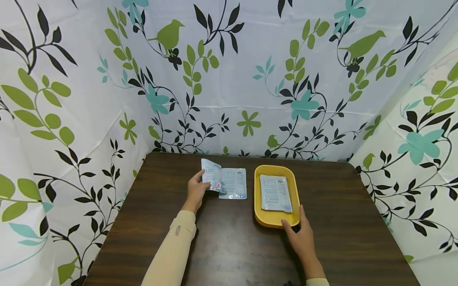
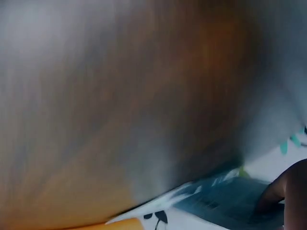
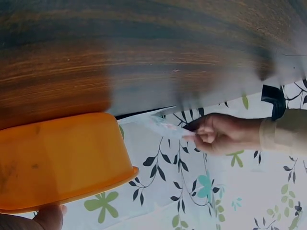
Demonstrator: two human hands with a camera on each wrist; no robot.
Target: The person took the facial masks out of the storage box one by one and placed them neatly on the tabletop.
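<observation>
My left hand (image 1: pixel 195 192) pinches the left edge of a light blue sachet with a floral print (image 1: pixel 212 176), which it holds tilted up. Beside it a second sachet (image 1: pixel 234 183) lies on the table, printed text side up, partly covered by the first. To the right stands a yellow tray (image 1: pixel 275 219), with sachets (image 1: pixel 276 193) lying inside it. At the tray's near right corner, my right hand (image 1: pixel 302 238) grips the rim between thumb and fingers. In the right wrist view the tray's outer wall (image 3: pixel 67 160) fills the lower left.
The dark wooden table (image 1: pixel 229 250) extends around both hands. Behind it and on both sides hangs a white cloth (image 1: pixel 232 79) printed with leaves, birds and flowers. A small dark object (image 1: pixel 288 283) shows at the bottom edge of the head view.
</observation>
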